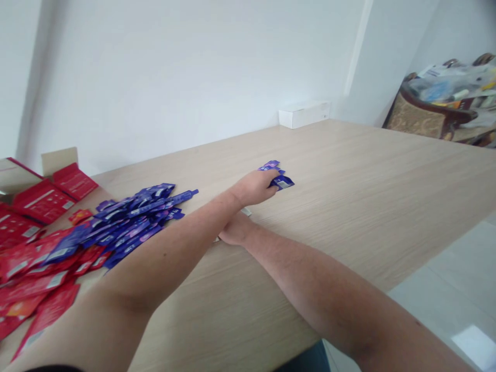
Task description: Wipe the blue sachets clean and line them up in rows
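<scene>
My left hand (256, 187) reaches out over the table, its fingers closed on a dark blue sachet (283, 182) with a pale label. Just behind it, another blue and purple sachet (271, 165) shows past the knuckles. My right hand (237, 228) crosses beneath my left forearm, near the tabletop. That forearm hides its fingers. Small pale edges of a flat thing (246, 211) peek out beside the right hand; its kind cannot be made out.
To the left lies a heap of blue sachets (135, 214) beside and partly over red sachets (42, 263). Open red boxes (44, 200) stand behind them. A white box (305, 114) sits by the wall on the wooden table (368, 206). At far right, a chair (418, 116) carries plastic bags.
</scene>
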Motion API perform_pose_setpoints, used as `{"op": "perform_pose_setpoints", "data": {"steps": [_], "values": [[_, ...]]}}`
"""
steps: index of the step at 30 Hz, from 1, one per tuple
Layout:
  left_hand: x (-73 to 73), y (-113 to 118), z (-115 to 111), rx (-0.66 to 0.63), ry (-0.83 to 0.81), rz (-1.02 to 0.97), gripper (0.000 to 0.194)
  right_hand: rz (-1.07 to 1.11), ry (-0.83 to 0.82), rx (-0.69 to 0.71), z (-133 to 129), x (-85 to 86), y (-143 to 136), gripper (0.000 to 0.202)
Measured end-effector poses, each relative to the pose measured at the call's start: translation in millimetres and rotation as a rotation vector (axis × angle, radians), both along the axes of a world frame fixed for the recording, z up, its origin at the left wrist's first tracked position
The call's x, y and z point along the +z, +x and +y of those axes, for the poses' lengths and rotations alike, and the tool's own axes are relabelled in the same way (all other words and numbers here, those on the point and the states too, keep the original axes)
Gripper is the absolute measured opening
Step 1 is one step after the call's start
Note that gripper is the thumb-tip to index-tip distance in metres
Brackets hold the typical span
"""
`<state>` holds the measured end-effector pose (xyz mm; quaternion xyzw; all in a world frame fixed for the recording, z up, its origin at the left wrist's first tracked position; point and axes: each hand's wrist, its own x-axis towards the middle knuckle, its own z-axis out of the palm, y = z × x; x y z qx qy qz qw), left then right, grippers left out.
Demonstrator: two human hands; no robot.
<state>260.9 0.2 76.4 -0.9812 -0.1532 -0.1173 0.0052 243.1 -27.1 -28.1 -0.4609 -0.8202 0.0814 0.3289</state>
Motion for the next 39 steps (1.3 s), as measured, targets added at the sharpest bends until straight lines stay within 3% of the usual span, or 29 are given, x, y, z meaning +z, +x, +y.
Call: {"op": "perform_pose_setpoints", "data": {"steps": [3, 6, 9, 12, 15, 17, 19, 23, 26, 29, 34, 39], "values": [[18.1, -67.1, -11.8, 0.041, -0.142, -0.291, 0.026, -0.041, 0.038, -0.052, -0.4, -3.6, 2.1, 0.034], [17.3, -131.9, -31.9, -0.068, -0.182, -0.436, 0.025, -0.071, 0.029, -0.112, 3.1, -5.9, 9.6, 0.027], [-5.0, -181.4, -55.4, -0.142, -0.188, -0.395, 0.025, -0.093, 0.019, -0.140, 8.6, -5.6, 22.6, 0.020], [-36.5, -213.8, -70.5, -0.172, -0.287, -0.220, 0.028, -0.088, 0.018, -0.181, 13.3, -4.6, 34.5, 0.025], [-59.1, -236.4, -71.2, -0.227, -0.337, -0.106, 0.033, -0.078, 0.011, -0.214, 15.1, -5.2, 40.0, 0.030], [-65.0, -248.9, -66.8, -0.174, -0.308, -0.076, 0.037, -0.075, 0.009, -0.213, 14.9, -6.3, 40.9, 0.030], [-65.4, -259.3, -63.3, -0.006, -0.253, -0.082, 0.042, -0.070, 0.011, -0.206, 14.4, -7.4, 41.0, 0.030], [-62.8, -267.3, -67.6, 0.505, -0.193, -0.138, 0.036, -0.056, 0.020, -0.197, 14.4, -9.0, 41.8, 0.031], [-64.5, -258.6, -76.3, 0.698, -0.196, -0.014, 0.064, -0.049, 0.022, -0.198, 14.5, -9.7, 42.9, 0.030], [-65.4, -242.8, -79.6, 0.748, -0.251, 0.110, 0.079, -0.043, 0.023, -0.202, 13.8, -9.2, 43.5, 0.031], [-56.5, -226.5, -64.0, 0.720, -0.553, 0.205, 0.083, -0.038, 0.015, -0.196, 12.4, -6.7, 43.9, 0.030], [-56.2, -230.8, -35.2, 0.602, -0.651, 0.194, 0.043, -0.015, 0.009, -0.194, 11.3, -5.4, 44.0, 0.031]]}}
